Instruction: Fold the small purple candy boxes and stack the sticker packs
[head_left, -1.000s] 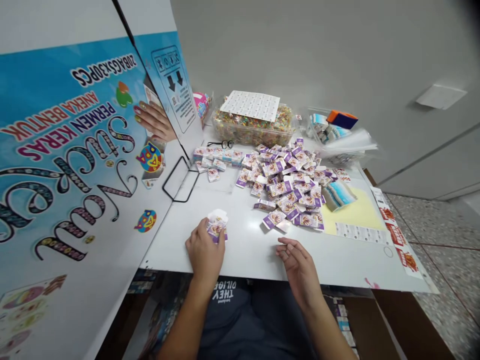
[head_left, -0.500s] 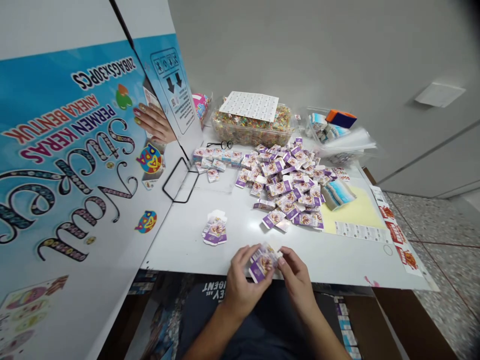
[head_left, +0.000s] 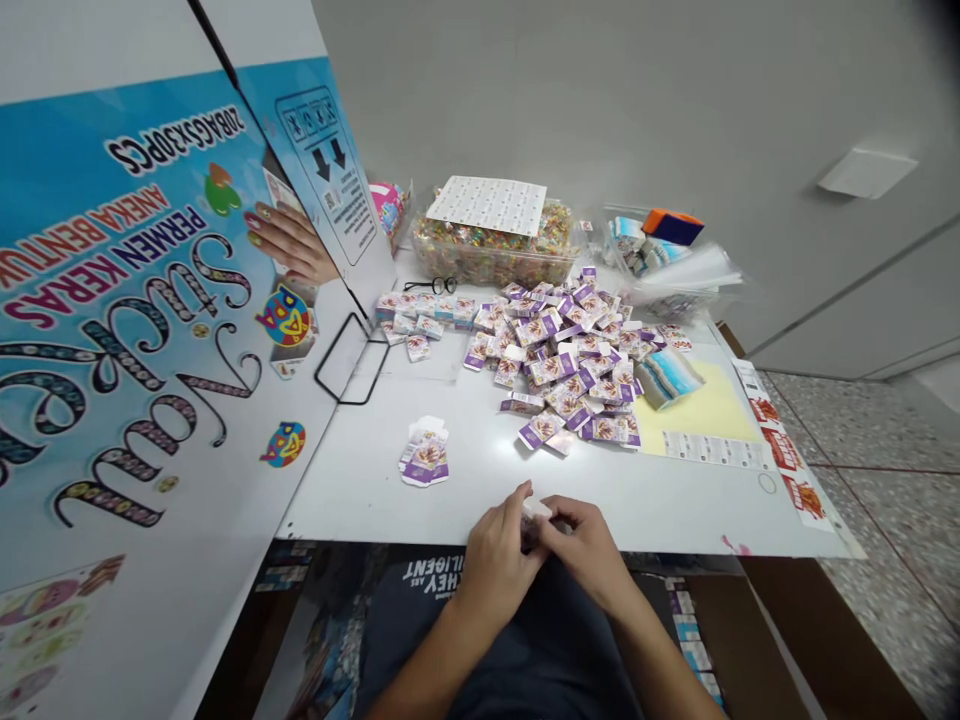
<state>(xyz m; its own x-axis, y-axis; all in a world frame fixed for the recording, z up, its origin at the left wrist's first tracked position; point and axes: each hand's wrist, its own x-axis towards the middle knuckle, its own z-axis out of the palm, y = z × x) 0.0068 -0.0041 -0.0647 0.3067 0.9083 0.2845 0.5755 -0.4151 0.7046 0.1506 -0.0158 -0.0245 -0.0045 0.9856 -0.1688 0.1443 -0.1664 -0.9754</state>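
One small stack of flat purple-and-white cartons point(head_left: 425, 457) lies at centre left of the white table point(head_left: 360, 480), apparently the part already worked; right of it, at the near edge, the left hand point(head_left: 491, 560) and right hand point(head_left: 589, 550) are closed together on a small carton point(head_left: 537, 512), mostly hidden by the fingers. Far more seems left than done: a big loose heap of the same cartons point(head_left: 570, 360) fills the frame's centre right, with a short row point(head_left: 420, 310) behind.
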